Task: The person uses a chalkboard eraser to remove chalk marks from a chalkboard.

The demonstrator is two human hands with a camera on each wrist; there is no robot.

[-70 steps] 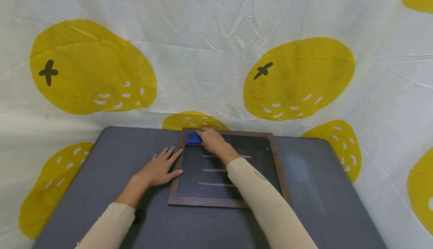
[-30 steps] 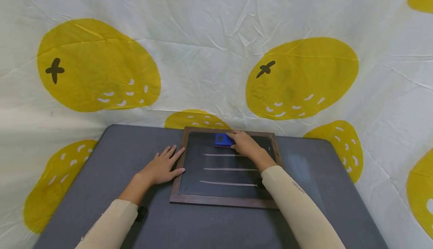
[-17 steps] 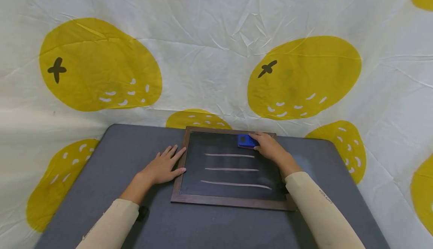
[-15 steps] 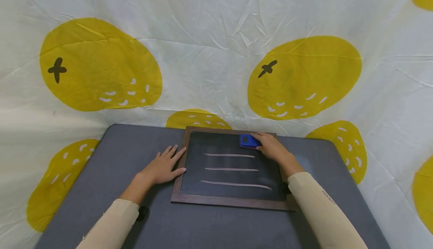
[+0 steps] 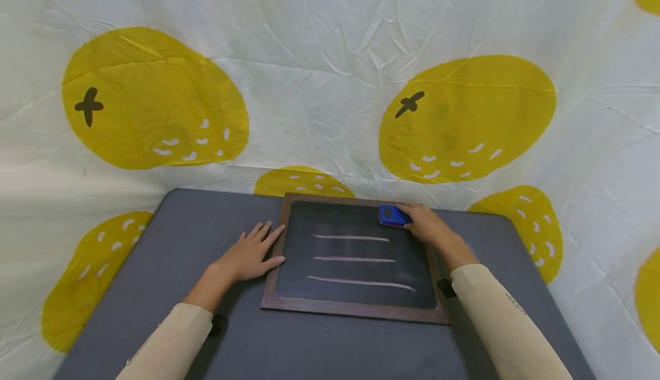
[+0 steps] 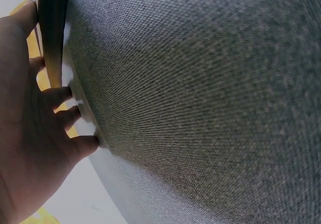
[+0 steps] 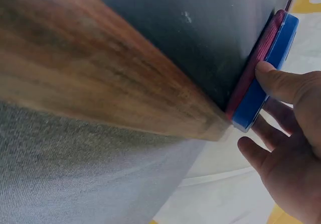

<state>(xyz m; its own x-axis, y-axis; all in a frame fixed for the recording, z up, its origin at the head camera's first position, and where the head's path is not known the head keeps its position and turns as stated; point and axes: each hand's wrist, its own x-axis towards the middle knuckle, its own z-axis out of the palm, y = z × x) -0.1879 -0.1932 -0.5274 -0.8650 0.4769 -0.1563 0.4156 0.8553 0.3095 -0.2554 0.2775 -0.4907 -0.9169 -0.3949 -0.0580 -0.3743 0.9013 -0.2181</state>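
A blackboard (image 5: pixel 361 270) in a brown wooden frame lies on the table, with three pale chalk lines (image 5: pixel 354 259) across it. My right hand (image 5: pixel 428 223) grips a blue chalkboard eraser (image 5: pixel 393 216) at the board's far right corner. In the right wrist view, the thumb presses on one side of the eraser (image 7: pixel 266 78), and its dark red felt underside faces the board's surface. My left hand (image 5: pixel 250 255) lies with fingers spread at the board's left edge. Seen from the left wrist, the thumb and index finger touch the wooden frame (image 6: pixel 52 33) while other fingertips rest on the table.
The grey table (image 5: pixel 319 345) extends around the board on all sides, with rounded far corners. Right behind it hangs a white cloth (image 5: pixel 319 99) printed with large yellow fruit shapes. Dark straps (image 5: pixel 219 325) circle both wrists near the beige sleeves.
My right hand has slid the eraser from the board's far left corner along the far edge to the far right corner. The left hand has stayed at the left edge.
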